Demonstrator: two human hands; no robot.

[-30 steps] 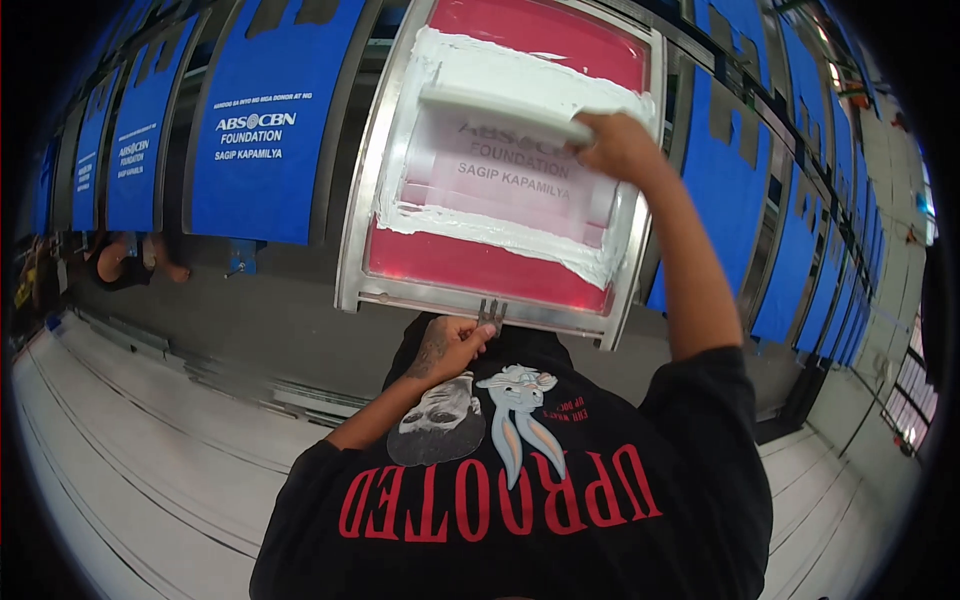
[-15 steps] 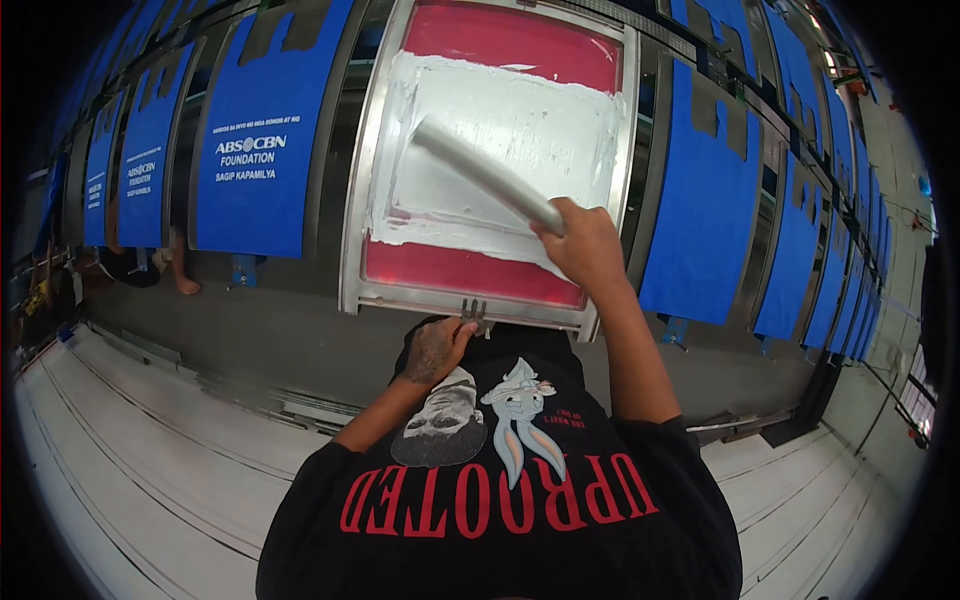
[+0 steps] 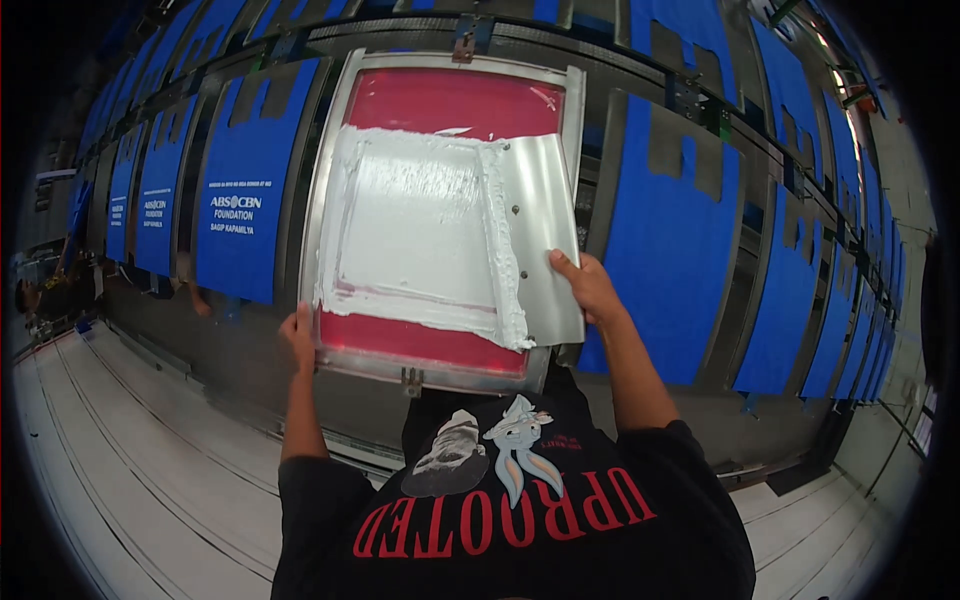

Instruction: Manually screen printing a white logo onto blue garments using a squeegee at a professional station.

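A silk-screen frame point(image 3: 327, 190) with pale metal rails lies tilted in front of me. Its mesh is red point(image 3: 455, 100) at the far and near ends, and white ink point(image 3: 415, 215) covers the middle. Along the right rail rests a wide metal squeegee point(image 3: 545, 210), with a thick ridge of ink down its left edge. My right hand point(image 3: 588, 287) grips the squeegee's right side, thumb on top; its other fingers are hidden underneath. My left hand point(image 3: 297, 338) is closed around the frame's near left corner, its fingers partly hidden.
Blue fabric pieces point(image 3: 670, 240) with cutouts lie on dark boards in rows to both sides; those on the left point(image 3: 250, 180) carry white printing. A metal bracket point(image 3: 465, 38) stands beyond the frame's far edge. At the far left, part of another person point(image 3: 45, 297) shows.
The frame has shifted left and tilted. The squeegee went from slanting across the middle to lying along the right rail. My left hand moved from the front clip to the near left corner.
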